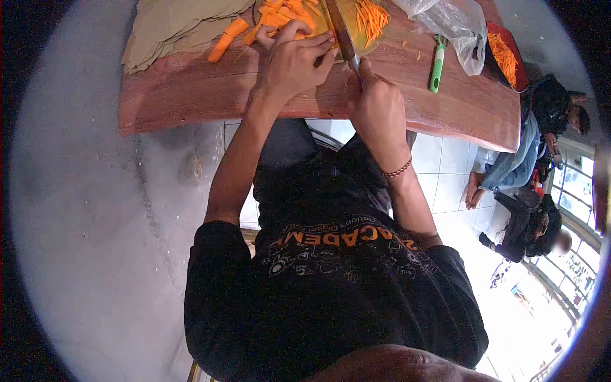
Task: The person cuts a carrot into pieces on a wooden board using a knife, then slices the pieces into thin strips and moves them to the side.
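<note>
My right hand is closed round the handle of a knife, whose blade points away from me over the board. Just left of the blade, my left hand has its fingers bent and pressed down on orange carrot pieces. Thin carrot strips lie right of the blade on a yellowish cutting board. A thicker carrot piece rests left of my left hand. What is directly under my left fingers is partly hidden.
Brown paper or cloth covers the left of the wooden table. To the right are a green-handled peeler, a clear plastic bag and a dark red-rimmed tray of carrot strips. Two people sit on the floor beyond the table's right side.
</note>
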{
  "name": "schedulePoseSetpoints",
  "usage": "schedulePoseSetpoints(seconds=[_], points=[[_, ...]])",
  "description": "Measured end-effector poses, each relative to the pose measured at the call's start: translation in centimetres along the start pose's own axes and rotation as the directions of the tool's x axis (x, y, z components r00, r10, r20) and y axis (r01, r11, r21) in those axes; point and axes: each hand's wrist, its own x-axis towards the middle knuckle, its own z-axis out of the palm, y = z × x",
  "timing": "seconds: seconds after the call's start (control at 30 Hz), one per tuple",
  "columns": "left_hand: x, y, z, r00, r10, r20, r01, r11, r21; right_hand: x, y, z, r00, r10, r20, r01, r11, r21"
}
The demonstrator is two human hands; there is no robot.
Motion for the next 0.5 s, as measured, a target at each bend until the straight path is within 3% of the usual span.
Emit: schedulePoseSetpoints(seconds=[0.33,0.5], points=[[0.3,-0.8,1.5,0.997,0.066,0.047,-0.068,0.997,0.040,1.8,0.1,0.1,1.000,0.020,0.014,-0.019,0.996,-0.087],[0.3,-0.5,0.8,0.994,0.082,0.077,-0.089,0.991,0.100,4.2,1.3,1.3,1.000,-0.004,-0.028,0.003,0.999,-0.041]])
